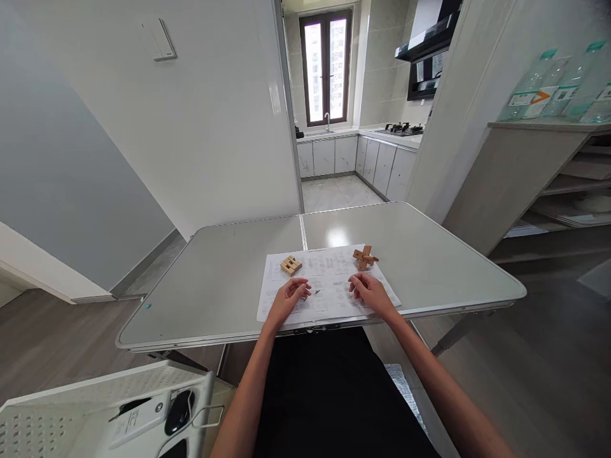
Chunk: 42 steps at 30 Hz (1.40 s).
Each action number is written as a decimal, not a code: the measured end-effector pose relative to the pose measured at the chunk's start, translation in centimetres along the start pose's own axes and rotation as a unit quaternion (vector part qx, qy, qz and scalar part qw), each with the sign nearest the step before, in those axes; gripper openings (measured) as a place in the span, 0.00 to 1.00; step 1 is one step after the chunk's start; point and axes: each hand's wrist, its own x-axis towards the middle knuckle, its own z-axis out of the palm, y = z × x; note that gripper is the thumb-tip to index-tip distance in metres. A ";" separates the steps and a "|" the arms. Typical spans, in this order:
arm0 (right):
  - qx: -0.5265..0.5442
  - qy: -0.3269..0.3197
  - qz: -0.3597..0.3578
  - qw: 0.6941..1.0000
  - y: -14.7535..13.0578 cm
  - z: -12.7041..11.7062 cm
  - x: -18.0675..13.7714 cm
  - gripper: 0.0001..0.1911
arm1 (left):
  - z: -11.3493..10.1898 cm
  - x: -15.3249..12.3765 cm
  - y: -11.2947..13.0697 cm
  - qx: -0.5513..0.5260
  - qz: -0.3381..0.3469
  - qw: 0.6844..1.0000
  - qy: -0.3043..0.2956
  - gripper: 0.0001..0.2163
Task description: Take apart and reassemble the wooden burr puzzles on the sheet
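A large printed sheet of paper [329, 310] lies on the folding table near its front edge. My left hand [287, 300] rests on the sheet's left part, fingers loosely bent and holding nothing. Just beyond it sits a pale wooden block puzzle [291, 265], not touched by the hand. On the right side of the sheet lies my right hand [370, 292], also relaxed, with nothing in its fingers. A darker brown wooden interlocking puzzle [365, 257], shaped like a cross, stands a little past that hand. The print is too small to read.
The grey folding table [429, 254] has a seam across its middle. At lower left, a white plastic basket [95, 381] holds a white box and a black mouse-like object. To the right, a shelf unit [515, 172] carries several plastic bottles [539, 86]. A kitchen lies beyond.
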 end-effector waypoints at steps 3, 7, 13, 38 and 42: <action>-0.001 0.001 -0.001 1.000 0.0 0.0 0.0 0.20 | 0.0 0.0 0.0 0.001 0.001 1.000 0.001 0.20; -0.001 0.003 -0.002 1.000 -0.1 0.1 0.0 0.21 | 0.0 0.0 0.0 0.008 0.004 1.000 0.003 0.20; -0.003 0.003 -0.009 1.000 -0.3 0.2 0.0 0.22 | 0.1 -0.2 0.1 0.028 0.026 0.999 0.013 0.19; -0.010 -0.003 -0.011 1.000 0.2 0.3 0.3 0.18 | -3.5 6.6 -2.9 0.422 0.107 0.897 0.079 0.16; -0.016 -0.004 -0.012 1.000 0.2 0.3 0.3 0.17 | -3.0 5.5 -2.8 0.420 0.124 0.896 0.076 0.14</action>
